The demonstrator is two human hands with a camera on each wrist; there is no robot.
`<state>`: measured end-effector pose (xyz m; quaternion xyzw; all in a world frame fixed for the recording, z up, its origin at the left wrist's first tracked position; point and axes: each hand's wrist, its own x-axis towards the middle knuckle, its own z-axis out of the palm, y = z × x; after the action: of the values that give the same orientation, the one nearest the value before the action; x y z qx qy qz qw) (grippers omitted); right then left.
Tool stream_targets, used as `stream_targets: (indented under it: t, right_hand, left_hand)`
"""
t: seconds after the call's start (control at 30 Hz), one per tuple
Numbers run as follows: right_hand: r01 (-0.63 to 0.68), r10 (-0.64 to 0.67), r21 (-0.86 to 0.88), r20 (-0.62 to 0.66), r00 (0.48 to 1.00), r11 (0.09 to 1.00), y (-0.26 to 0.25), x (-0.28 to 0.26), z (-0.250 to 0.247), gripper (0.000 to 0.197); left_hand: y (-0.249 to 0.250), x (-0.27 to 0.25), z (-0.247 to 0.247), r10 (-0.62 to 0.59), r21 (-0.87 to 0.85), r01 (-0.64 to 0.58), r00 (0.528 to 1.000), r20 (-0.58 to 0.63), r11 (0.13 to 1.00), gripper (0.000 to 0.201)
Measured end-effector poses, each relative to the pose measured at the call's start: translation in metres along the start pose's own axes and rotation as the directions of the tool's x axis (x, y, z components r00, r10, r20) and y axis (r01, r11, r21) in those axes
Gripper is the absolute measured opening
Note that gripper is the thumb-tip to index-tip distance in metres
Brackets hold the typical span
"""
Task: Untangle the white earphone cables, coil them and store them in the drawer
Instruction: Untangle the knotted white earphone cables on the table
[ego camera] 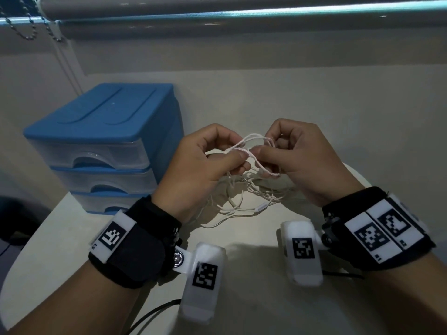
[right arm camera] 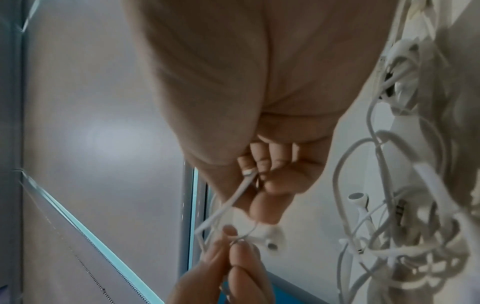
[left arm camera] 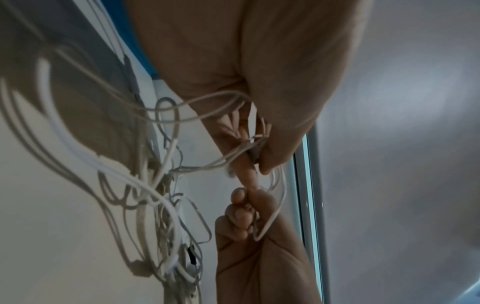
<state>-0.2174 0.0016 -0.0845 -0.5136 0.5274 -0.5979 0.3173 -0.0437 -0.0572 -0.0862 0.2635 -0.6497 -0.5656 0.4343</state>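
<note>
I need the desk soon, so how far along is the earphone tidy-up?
Early. Nothing looks finished: the white earphone cables are still one tangled heap on the table, with no coil made. In hand: the left hand and right hand each pinch strands of a raised loop, working it apart. Left to do: finish untangling, coil, and store in the blue drawer unit, whose drawers are all closed.
</note>
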Motion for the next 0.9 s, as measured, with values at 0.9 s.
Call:
stream_targets:
  t: [0.9]
  right_hand:
    - [-0.109,0.177,0.246,-0.272,0.946,0.963,-0.008,0.004,-0.013,0.022]
  left_hand:
    - [-0.004,0.003,-0.004,-0.123,0.026,0.122,0.990,0.066,0.992,0.019]
